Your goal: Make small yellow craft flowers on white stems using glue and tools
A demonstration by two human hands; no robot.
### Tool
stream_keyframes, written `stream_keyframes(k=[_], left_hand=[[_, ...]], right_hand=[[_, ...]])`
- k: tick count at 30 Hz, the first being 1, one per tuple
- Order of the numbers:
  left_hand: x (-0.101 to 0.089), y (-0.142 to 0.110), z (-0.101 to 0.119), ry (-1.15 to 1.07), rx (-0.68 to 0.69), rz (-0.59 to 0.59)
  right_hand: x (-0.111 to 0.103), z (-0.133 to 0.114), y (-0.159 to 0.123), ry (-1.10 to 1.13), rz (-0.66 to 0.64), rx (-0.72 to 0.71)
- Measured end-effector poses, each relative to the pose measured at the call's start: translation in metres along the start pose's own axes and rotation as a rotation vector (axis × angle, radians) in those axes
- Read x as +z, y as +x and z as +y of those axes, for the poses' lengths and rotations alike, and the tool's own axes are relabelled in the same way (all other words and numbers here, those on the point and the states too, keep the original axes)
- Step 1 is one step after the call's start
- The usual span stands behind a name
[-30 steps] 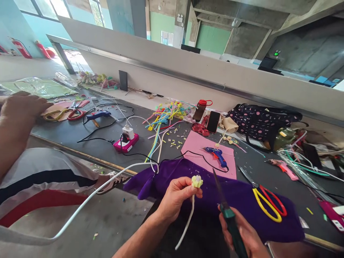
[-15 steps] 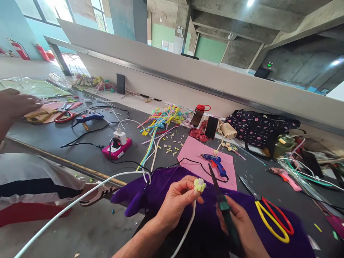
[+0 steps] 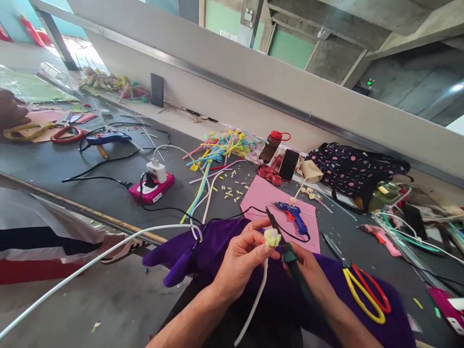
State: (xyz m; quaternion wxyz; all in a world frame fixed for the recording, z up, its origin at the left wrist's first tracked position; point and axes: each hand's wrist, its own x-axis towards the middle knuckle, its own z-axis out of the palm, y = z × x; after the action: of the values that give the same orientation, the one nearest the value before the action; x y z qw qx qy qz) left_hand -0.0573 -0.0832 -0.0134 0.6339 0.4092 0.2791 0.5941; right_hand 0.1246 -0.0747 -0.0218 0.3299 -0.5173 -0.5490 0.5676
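Note:
My left hand (image 3: pixel 239 258) pinches a white pipe-cleaner stem (image 3: pixel 253 304) topped by a small yellow-green flower (image 3: pixel 272 237), held up over a purple cloth (image 3: pixel 217 241) on my lap. My right hand (image 3: pixel 308 275) grips a green-handled dark-bladed tool (image 3: pixel 286 251). Its blade tip rises just beside the flower, touching or nearly touching it.
On the dark table (image 3: pixel 54 169) lie a pink sheet (image 3: pixel 264 198) with a blue glue gun (image 3: pixel 293 215), yellow-and-red scissors (image 3: pixel 366 295), a pink power strip (image 3: pixel 152 186), coloured pipe cleaners (image 3: pixel 213 157), a bottle (image 3: pixel 270 145), a phone (image 3: pixel 288 164) and a dotted bag (image 3: pixel 351 169). Another person's hand (image 3: pixel 10 108) and sleeve (image 3: pixel 36 227) are at left.
My right hand has brought the tool up and leftward until its blade meets the flower. My left hand raised the flower slightly. The view has tilted and shifted.

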Motion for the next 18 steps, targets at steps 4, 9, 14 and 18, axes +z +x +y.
stream_keyframes(k=[4, 9, 14, 18], left_hand=[[-0.003, 0.003, -0.007, -0.009, 0.011, 0.000], [-0.008, 0.005, -0.013, -0.037, -0.043, 0.041], [-0.007, -0.003, -0.012, -0.110, -0.062, 0.093], [0.000, -0.012, -0.011, -0.168, -0.055, 0.052]], right_hand=[[0.005, 0.002, 0.004, -0.016, -0.086, 0.024], [0.008, 0.008, 0.009, -0.147, 0.047, -0.005], [0.009, 0.007, 0.007, -0.259, 0.254, -0.122], [0.011, 0.002, 0.001, -0.279, 0.299, -0.207]])
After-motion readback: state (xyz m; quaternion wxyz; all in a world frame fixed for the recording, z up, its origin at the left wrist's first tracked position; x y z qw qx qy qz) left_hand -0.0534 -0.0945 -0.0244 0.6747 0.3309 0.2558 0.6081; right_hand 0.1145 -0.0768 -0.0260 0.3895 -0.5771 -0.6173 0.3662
